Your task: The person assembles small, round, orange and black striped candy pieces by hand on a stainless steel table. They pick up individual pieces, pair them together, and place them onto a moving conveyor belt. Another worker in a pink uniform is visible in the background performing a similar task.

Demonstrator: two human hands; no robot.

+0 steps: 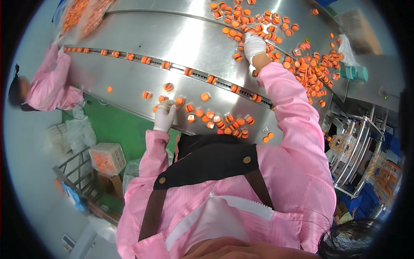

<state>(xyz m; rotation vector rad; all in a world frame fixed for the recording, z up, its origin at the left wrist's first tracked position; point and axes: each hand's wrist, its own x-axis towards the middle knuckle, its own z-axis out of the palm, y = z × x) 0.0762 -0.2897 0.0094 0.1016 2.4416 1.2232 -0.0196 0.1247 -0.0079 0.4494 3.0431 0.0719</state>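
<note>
White gloves cover both my hands. My left hand [165, 116] is at the near edge of the steel table, fingers drawn together, with the tips against an orange burger-shaped candy [180, 101]; whether they grip it is unclear. Similar wrapped candies [228, 123] lie loose to its right. My right arm stretches across the conveyor channel [200, 75]. At its end, my right hand [255, 46] reaches down among the far candies [258, 28]; its fingertips are hidden there. A spaced row of candies [165, 65] sits in the channel.
A larger candy heap [312, 71] spreads at the right, near a turquoise container [355, 73]. At the far left, a person in pink [54, 82] stands by clear bags of candies [82, 17]. A white crate [107, 158] is below the table on the left. Metal racking [355, 149] stands at right.
</note>
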